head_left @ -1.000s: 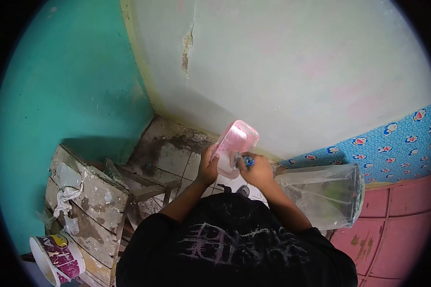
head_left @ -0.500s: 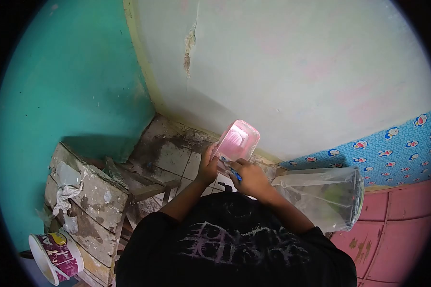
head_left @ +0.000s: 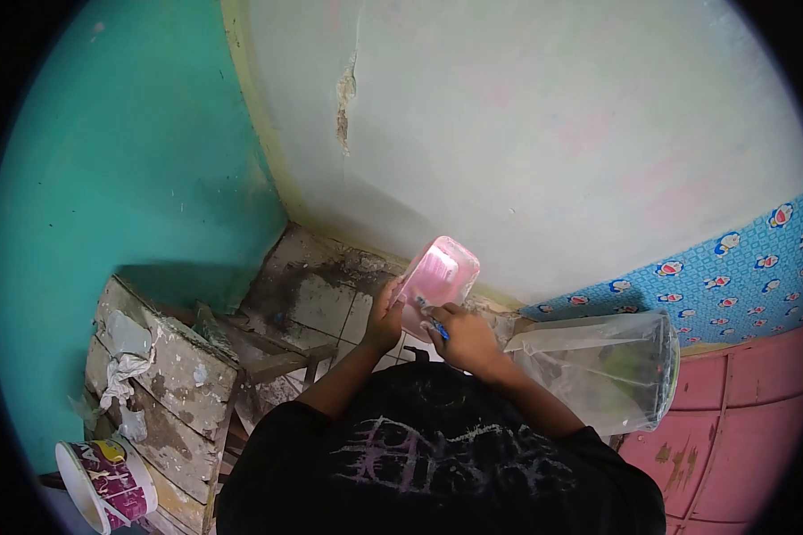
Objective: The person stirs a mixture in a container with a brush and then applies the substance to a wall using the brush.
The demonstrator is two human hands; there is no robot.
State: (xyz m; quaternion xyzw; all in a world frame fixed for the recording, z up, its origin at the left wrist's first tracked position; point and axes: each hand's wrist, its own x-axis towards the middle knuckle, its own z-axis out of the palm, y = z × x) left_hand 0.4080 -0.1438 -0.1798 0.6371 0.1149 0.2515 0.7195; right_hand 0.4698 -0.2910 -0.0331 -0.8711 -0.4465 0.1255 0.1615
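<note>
My left hand (head_left: 384,319) is closed on the left rim of a pink plastic tub (head_left: 458,283), tilted with its open side towards me. White smears mark the tub's edge and inside. In my right hand (head_left: 469,338) is a blue-handled tool (head_left: 439,328), its working end inside the near part of the tub. Whether that end is a blade or bristles is too small to tell. Both hands are in front of my chest, close to the foot of the pale wall (head_left: 526,152).
A paint-spattered wooden bench (head_left: 174,374) stands left, with a white and purple bucket (head_left: 107,486) beside it. On the right lies a plastic-wrapped cylinder (head_left: 598,370), near pink panels (head_left: 758,428). A chipped crack (head_left: 343,111) runs down the wall above dirty floor tiles (head_left: 321,303).
The tub has come slightly down and tilted a little. My right hand and the tool's end have shifted slightly within its near part. The view has moved a little.
</note>
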